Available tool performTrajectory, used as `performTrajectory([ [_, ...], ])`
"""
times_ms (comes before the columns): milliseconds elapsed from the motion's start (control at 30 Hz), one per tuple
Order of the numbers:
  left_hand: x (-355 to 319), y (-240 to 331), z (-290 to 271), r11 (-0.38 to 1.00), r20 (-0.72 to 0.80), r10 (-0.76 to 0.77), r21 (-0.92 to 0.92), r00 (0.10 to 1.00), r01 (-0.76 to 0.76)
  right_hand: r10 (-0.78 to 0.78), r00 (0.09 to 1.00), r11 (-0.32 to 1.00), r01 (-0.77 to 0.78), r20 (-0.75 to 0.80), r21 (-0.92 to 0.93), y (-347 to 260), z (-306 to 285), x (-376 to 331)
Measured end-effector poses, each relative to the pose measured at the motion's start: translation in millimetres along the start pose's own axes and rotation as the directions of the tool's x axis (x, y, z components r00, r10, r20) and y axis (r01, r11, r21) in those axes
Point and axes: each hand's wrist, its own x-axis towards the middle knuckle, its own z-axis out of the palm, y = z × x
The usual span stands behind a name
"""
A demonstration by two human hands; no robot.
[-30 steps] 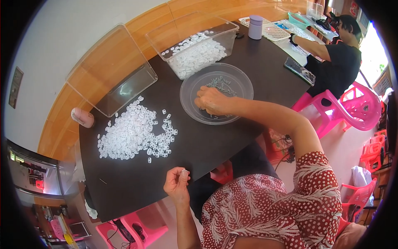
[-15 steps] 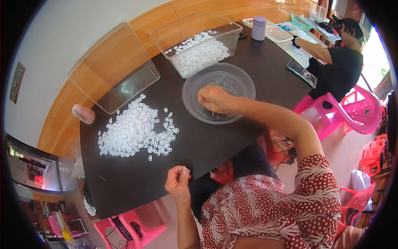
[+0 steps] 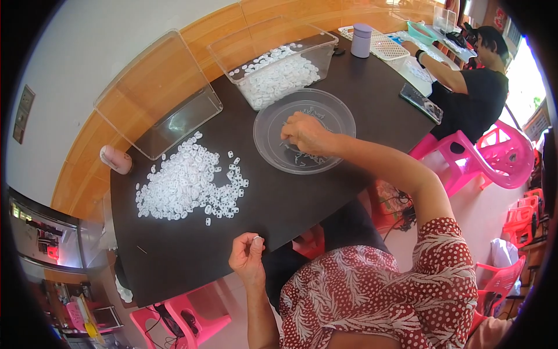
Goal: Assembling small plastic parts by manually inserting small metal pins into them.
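Observation:
At the table's front edge my left hand [image 3: 248, 259] pinches a small white plastic piece [image 3: 256, 237] between thumb and fingertips. My right hand [image 3: 311, 135] reaches over the round clear dish [image 3: 269, 138], its fingers bunched and pointing down into it. Thin grey-green slivers [image 3: 304, 158] lie scattered in the dish around those fingers. What the right fingertips grip, if anything, is hidden. Left of the dish a heap of small white pieces with holes [image 3: 183, 180] is spread on the dark table [image 3: 192, 250].
Behind the dish stands a clear bin [image 3: 279, 78] of white pieces; an upturned clear box [image 3: 160, 96] leans to its left. A pink cylinder [image 3: 116, 160], a lilac tumbler [image 3: 361, 42] and a phone [image 3: 421, 103] edge the table. A co-worker [image 3: 479, 87] sits at far right.
My right hand has shifted slightly right and away from me within the dish. The left hand stays put with its white piece. The co-worker's arm has reached farther forward.

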Motion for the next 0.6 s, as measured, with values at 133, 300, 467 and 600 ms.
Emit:
performTrajectory([
  [133,4.9,1.8,0.8,0.999,-0.013,0.045,0.023,0.999,-0.044,-0.002,1.0,0.995,0.005,0.03,-0.103,-0.4,2.3,8.0],
  [300,8.0,3.8,0.3,0.999,-0.015,0.033,0.024,0.999,-0.032,0.029,0.998,0.987,-0.021,0.048,-0.159,0.4,7.2,27.6],
  [467,16.9,12.2,0.4,1.0,-0.012,0.021,0.015,1.0,-0.021,-0.005,0.996,0.982,0.021,0.09,-0.186,4.3,11.6,51.7],
  [600,23.3,15.7,-0.7,1.0,-0.004,0.014,0.008,1.0,-0.014,-0.063,0.983,0.983,0.091,0.172,-0.16,9.2,17.1,61.3],
])
